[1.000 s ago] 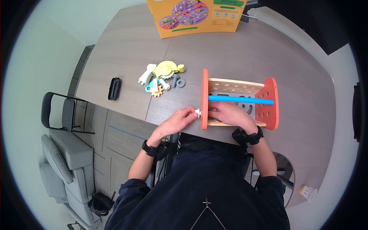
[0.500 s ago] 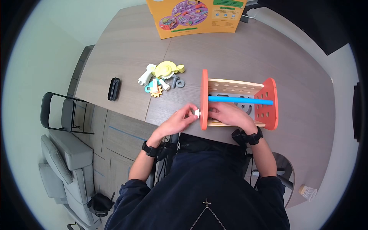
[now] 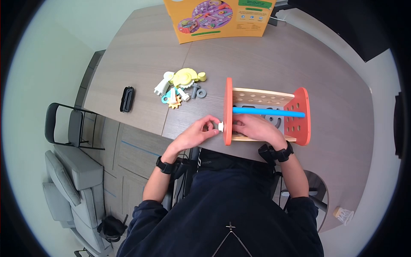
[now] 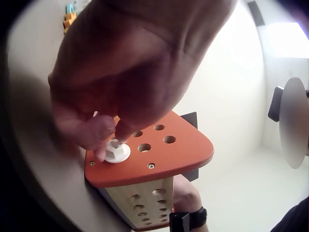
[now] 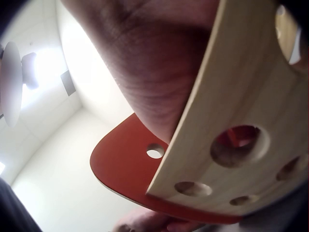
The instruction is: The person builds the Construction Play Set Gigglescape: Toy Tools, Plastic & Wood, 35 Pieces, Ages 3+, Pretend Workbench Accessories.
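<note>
A toy toolbox with red end panels (image 3: 303, 112) and perforated wooden sides (image 3: 265, 97) stands near the table edge. Against the outer face of its left end panel (image 4: 181, 150) sits a white toy bolt (image 4: 117, 152), its hexagonal head and round flange showing. My left hand (image 3: 195, 135) has its thumb and fingertips around that head, the fingers loosely bent. My right hand (image 3: 257, 127) reaches inside the toolbox, below the blue rod (image 3: 267, 112), with fingertips near the inner face of the same panel. Whatever those fingertips hold I cannot tell.
Left of the toolbox lies a pile of toy parts: a yellow toy saw (image 3: 185, 77), a pale toy hammer (image 3: 165, 83), an orange gear (image 3: 174, 103) and a grey ring (image 3: 201, 93). Farther left is a black case (image 3: 127, 99). A yellow box (image 3: 220, 19) stands at the back.
My left fingers have shifted around the white bolt's head, spreading and drawing slightly left. My right hand and the toolbox stay nearly in place.
</note>
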The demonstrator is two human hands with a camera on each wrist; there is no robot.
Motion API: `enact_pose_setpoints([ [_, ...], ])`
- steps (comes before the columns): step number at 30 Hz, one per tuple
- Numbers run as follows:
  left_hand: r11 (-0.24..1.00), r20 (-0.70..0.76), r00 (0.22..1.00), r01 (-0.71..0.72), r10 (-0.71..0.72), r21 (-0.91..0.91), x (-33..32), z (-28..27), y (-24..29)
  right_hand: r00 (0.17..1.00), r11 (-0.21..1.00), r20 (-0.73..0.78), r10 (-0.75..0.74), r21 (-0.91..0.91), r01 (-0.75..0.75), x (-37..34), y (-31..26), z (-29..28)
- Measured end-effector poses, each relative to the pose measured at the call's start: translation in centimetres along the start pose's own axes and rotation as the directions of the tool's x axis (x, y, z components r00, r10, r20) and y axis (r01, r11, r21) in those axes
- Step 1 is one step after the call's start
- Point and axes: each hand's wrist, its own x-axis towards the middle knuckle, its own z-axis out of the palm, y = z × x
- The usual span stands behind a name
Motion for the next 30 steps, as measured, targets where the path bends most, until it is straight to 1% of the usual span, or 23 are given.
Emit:
enact_pose_setpoints([
  [3,0.998,-0.062,0.998,0.021,-0.025,-0.057,-0.1,0.6,0.8,1.0,1.0,0.003,-0.011,-0.012,0.011,0.2,0.3,0.2],
  [6,0.962,0.028,0.964,0.267,-0.265,-0.067,0.7,-0.2,0.1,1.0,0.999,-0.006,-0.03,-0.01,0.03,0.2,0.7,0.3],
  [9,0.955,0.188,0.944,0.288,-0.271,-0.07,1.1,-0.3,-0.8,1.0,1.0,0.001,-0.021,-0.021,0.021,0.2,0.5,0.2],
  [11,0.995,0.098,0.99,0.1,-0.099,-0.004,0.7,0.2,-0.9,1.0,1.0,-0.005,-0.014,-0.02,0.014,0.1,0.1,0.1],
  [12,0.999,0.057,0.998,0.006,-0.008,0.035,0.5,0.4,-0.9,1.0,1.0,-0.016,-0.016,-0.012,0.016,0.0,-0.1,0.1],
  [15,0.998,0.021,0.999,-0.044,0.043,0.037,0.3,0.6,-0.6,1.0,1.0,-0.023,-0.019,0.004,0.019,-0.2,-0.3,0.0],
  [18,0.969,0.063,0.975,0.218,-0.212,-0.118,0.3,0.5,0.5,1.0,0.999,0.004,-0.012,-0.031,0.012,-0.1,-0.2,-0.1],
  [21,0.951,0.133,0.954,0.284,-0.267,-0.124,1.1,0.4,-0.6,1.0,0.999,0.008,-0.014,-0.05,0.014,0.0,0.1,0.0],
  [24,0.981,0.124,0.978,0.181,-0.171,-0.073,0.6,0.4,0.0,1.0,0.999,0.008,-0.01,-0.049,0.01,0.0,0.0,-0.1],
  [27,0.998,0.015,1.0,0.003,-0.002,-0.059,0.2,1.0,0.2,1.0,0.999,0.004,-0.021,-0.036,0.021,0.0,0.2,0.1],
  [30,0.979,0.043,0.984,0.177,-0.174,-0.1,0.2,0.7,0.9,0.999,0.999,-0.004,-0.033,-0.034,0.033,0.2,0.4,0.2],
])
